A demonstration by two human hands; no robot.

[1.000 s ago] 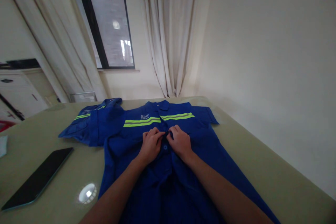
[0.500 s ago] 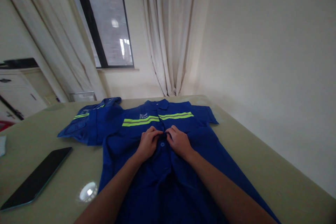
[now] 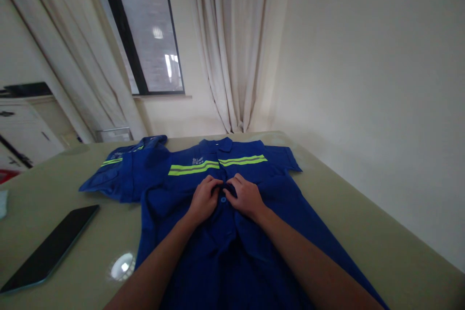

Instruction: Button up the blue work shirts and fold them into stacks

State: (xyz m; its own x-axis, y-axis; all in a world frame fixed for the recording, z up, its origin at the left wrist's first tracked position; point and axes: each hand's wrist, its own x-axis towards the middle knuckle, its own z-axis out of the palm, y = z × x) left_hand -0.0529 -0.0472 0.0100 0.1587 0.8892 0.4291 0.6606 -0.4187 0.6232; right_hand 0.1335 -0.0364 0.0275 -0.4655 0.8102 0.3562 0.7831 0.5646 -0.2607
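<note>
A blue short-sleeved work shirt (image 3: 276,193) with yellow-green reflective stripes lies spread front side up, its collar at the far end. My left hand (image 3: 205,196) pinches the front placket just below the chest stripe. Opposite it, my right hand (image 3: 245,194) pinches the other side of the same placket, thumb and fingertips almost meeting those of the left. A round blue button (image 3: 223,199) shows just below the fingertips. Whatever lies between the fingertips is hidden. The shirt's lower part runs under both forearms toward me.
Beside the shirt's left sleeve side lies another folded blue garment (image 3: 109,169) with a reflective stripe. A dark tablet (image 3: 51,247) rests on the greenish table (image 3: 363,223) at the left. A wall (image 3: 381,82) borders the table's right edge, with a window and curtains (image 3: 232,48) beyond.
My right thumb and fingers have shifted slightly left and closer to the left hand at the placket. The left hand stays at nearly the same spot.
</note>
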